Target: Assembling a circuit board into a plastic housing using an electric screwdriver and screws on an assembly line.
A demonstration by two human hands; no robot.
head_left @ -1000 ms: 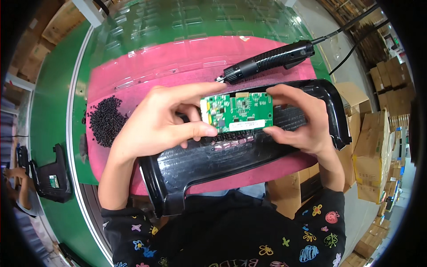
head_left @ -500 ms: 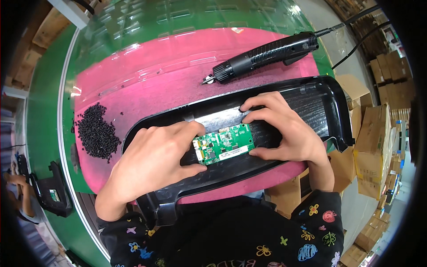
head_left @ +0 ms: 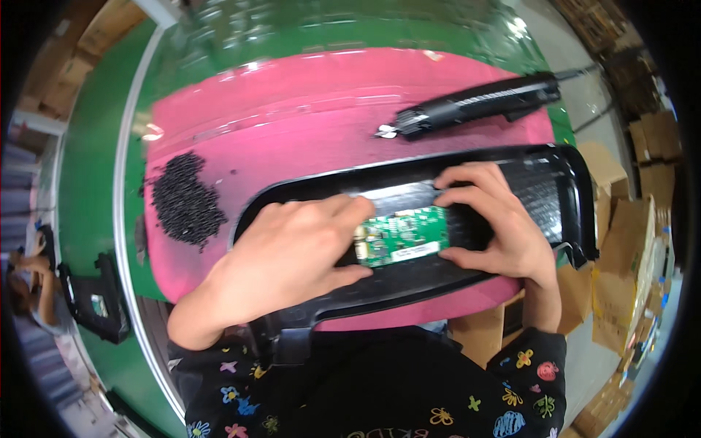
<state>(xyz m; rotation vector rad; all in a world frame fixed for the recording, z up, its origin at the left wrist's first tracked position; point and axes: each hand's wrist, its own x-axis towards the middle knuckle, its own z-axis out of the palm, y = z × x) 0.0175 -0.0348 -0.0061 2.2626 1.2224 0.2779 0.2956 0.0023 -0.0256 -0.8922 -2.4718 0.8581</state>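
Note:
A green circuit board (head_left: pixel 406 232) with white connectors at its left end and a white label strip lies inside a long black plastic housing (head_left: pixel 343 293). My left hand (head_left: pixel 292 248) grips the board's left end between thumb and fingers. At the opposite end, my right hand (head_left: pixel 496 219) holds the board's right edge, thumb below and curled fingers above. Whether the board rests on the housing floor or sits slightly above it, I cannot tell. The housing lies on a pink mat (head_left: pixel 292 139) in front of me.
A black electric screwdriver (head_left: pixel 478 106) lies beyond the housing, its cable running off right. Small black screws (head_left: pixel 186 201) are heaped at left. Cardboard boxes (head_left: pixel 624 270) stand at right. Far left, another person's arm (head_left: pixel 45 288) is beside a similar black housing (head_left: pixel 95 299).
The whole view has shifted, so the mat, screwdriver and housing appear farther right. Both hands keep their hold on the circuit board, which stays in about the same place in the housing.

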